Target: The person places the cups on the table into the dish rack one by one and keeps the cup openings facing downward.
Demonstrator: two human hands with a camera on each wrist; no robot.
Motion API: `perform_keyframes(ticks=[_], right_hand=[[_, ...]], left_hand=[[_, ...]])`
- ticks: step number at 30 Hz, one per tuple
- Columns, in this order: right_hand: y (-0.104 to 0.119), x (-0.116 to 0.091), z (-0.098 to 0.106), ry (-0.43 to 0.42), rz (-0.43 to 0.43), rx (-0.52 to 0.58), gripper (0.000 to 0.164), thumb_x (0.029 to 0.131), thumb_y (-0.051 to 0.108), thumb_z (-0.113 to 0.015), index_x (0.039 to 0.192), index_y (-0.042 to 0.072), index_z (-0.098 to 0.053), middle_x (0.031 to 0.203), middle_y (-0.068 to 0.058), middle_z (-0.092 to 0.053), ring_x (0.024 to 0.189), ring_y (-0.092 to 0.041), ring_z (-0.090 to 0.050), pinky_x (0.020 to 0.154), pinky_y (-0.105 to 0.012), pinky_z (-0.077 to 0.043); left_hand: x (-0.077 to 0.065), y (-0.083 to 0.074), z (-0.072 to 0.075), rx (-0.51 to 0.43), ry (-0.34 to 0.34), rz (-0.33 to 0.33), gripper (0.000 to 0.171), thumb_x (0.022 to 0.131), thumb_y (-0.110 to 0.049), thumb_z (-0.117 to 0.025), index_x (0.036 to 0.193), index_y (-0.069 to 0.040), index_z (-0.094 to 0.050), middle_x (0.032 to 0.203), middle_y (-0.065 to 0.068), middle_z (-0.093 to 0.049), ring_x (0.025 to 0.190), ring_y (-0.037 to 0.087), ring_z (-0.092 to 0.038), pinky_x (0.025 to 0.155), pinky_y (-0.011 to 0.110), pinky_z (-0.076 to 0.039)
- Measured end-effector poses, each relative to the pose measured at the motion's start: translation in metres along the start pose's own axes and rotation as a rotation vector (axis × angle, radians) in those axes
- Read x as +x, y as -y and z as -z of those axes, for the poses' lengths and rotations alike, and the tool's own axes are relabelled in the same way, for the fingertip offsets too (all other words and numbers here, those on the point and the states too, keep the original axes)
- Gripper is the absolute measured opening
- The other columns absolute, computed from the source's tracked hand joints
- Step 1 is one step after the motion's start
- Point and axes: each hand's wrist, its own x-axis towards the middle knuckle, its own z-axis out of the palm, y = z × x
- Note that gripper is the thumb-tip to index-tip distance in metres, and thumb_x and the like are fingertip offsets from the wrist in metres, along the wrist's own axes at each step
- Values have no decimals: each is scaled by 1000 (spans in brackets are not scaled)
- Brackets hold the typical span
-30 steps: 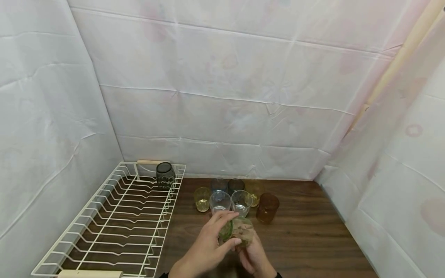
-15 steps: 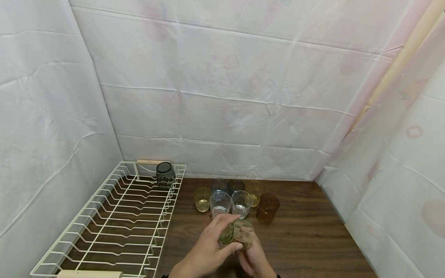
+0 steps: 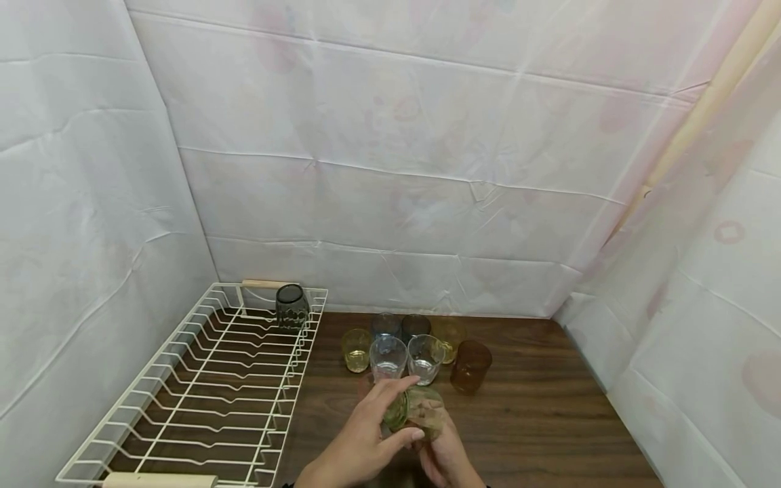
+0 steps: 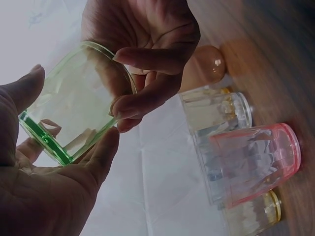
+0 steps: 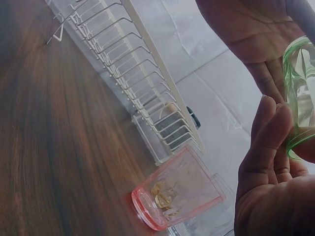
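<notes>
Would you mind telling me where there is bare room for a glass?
Bare tabletop lies between the brown glass and the right wall; the rack is free in front of its dark glass. Crowded: the glass cluster beyond the left hand and right hand.

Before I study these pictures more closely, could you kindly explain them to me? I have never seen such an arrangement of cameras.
There is no machine here: these are a person's own bare hands. The wide picture comes from a camera worn on the head, looking forward and down. The two others come from cameras worn on the wrists, one on each, so the scene looks tipped over there.

The left hand and right hand together hold a green glass, turned on its side. On the table stand several glasses, among them a brown glass and a pink glass. To the left is a wire rack; a dark glass sits near its far end.
</notes>
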Motion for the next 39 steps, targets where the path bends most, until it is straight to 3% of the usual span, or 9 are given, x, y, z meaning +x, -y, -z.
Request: perform_keyframes(ticks=[5,12,15,21,24,29,33,35,39], right_hand=[[1,-1,-2,-48,-3,-66,17,108,17,-56,111,29,-68,89,16,-68,72,1,-62,66,-17,-53],[7,1,-1,-68,12,-226,24,110,16,-55,108,29,-74,98,15,-73,74,0,-65,66,-20,-57],[8,2,0,-89,47,-300,23,111,15,-55,116,24,-75,100,13,-75,78,-1,-69,64,-20,-58],[4,6,0,-205,185,-552,23,107,9,-62,123,-6,-69,83,4,-72,75,-6,-71,55,-25,-58],[0,7,1,-282,252,-699,20,102,7,-69,120,-2,-72,85,-5,-75,74,-5,-69,54,-27,-58],[-5,7,6,-355,295,-1055,33,96,25,-82,127,17,-74,89,-2,-75,79,1,-64,63,-23,-57],[-8,6,11,-354,298,-1340,53,93,44,-83,138,20,-68,97,1,-74,84,2,-60,65,-21,-53],[-9,5,13,-356,297,-1419,60,93,49,-82,141,18,-66,101,2,-74,84,1,-59,66,-21,-50],[-9,4,16,-346,299,-1490,65,93,51,-81,143,14,-63,104,0,-73,81,-4,-63,67,-24,-50]], left_hand=[[-2,-6,5,20,-29,-4,71,97,-48,-74,160,-42,-43,151,-4,-59,136,19,-61,111,46,-56],[-11,-17,24,94,-107,24,75,92,-48,-79,158,-47,-44,148,-15,-57,134,16,-63,107,44,-59],[-17,-20,38,189,-185,9,81,86,-45,-86,157,-43,-47,144,-15,-62,130,14,-66,105,43,-61],[-27,-20,74,408,-364,-27,88,75,-35,-96,153,-28,-56,139,-5,-70,122,20,-72,100,47,-63],[-30,-16,97,439,-408,6,88,73,-32,-98,151,-22,-58,139,3,-72,121,27,-74,98,52,-62],[-31,-4,138,465,-405,91,85,76,-34,-97,150,-18,-59,129,13,-75,104,31,-77,85,51,-65],[-29,6,168,516,-356,167,81,81,-36,-93,150,-12,-57,137,25,-70,113,47,-73,94,62,-61],[-27,10,179,579,-311,206,81,85,-37,-90,152,-9,-55,141,28,-66,117,53,-69,96,67,-57],[-20,20,192,729,-215,269,80,91,-36,-85,155,-5,-50,135,31,-63,88,42,-71,71,56,-59]])
